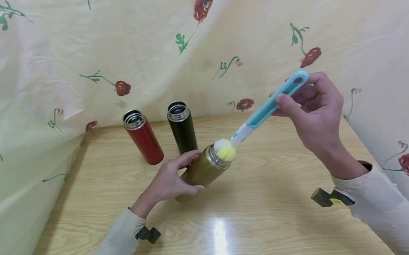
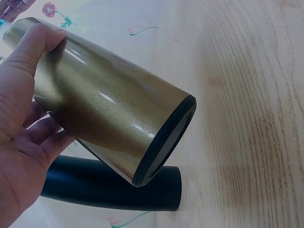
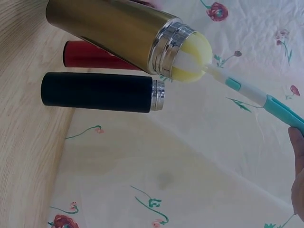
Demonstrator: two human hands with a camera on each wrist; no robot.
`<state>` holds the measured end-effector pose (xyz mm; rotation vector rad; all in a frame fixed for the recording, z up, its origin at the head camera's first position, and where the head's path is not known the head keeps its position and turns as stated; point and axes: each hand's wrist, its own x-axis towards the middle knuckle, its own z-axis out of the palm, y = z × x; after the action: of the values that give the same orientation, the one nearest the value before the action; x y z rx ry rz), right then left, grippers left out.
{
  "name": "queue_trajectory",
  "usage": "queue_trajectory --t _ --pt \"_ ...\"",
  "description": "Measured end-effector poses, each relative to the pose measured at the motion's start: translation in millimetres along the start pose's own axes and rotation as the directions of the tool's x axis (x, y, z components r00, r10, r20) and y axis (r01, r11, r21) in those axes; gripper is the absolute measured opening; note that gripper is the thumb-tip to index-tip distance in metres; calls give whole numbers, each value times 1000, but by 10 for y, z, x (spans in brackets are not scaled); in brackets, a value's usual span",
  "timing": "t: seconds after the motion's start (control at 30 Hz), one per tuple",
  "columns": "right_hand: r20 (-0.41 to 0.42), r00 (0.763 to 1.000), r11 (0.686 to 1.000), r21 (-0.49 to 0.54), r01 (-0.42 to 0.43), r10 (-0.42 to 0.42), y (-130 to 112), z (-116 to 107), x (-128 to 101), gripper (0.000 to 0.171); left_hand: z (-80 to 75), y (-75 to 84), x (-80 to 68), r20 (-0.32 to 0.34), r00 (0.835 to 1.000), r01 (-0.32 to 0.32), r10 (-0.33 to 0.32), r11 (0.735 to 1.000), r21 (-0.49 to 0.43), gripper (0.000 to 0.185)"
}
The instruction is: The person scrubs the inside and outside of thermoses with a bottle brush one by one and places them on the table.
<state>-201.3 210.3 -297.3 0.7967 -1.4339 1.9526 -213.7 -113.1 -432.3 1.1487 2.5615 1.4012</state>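
My left hand (image 1: 174,178) grips a gold vacuum flask (image 1: 203,169) around its body, tilted with its open mouth toward the right. In the left wrist view the flask's black-rimmed base (image 2: 166,142) faces the table. With thumb and fingers my right hand (image 1: 315,113) pinches the blue and white handle (image 1: 270,106) of a bottle brush. The brush's yellow and white sponge head (image 3: 197,57) sits at the flask's steel mouth, partly inside it, with the rest bulging out.
A red flask (image 1: 143,138) and a black flask (image 1: 182,126) stand uncapped on the wooden table (image 1: 266,224), behind the gold one. Floral cloth (image 1: 152,42) hangs at the back and both sides. Each sleeve carries a small dark camera.
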Motion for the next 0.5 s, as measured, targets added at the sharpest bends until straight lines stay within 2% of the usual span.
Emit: queue_trajectory --t 0.5 --pt "-3 1000 1000 -25 -8 8 27 10 -41 23 -3 10 1 -2 1000 1 -1 1000 5 86"
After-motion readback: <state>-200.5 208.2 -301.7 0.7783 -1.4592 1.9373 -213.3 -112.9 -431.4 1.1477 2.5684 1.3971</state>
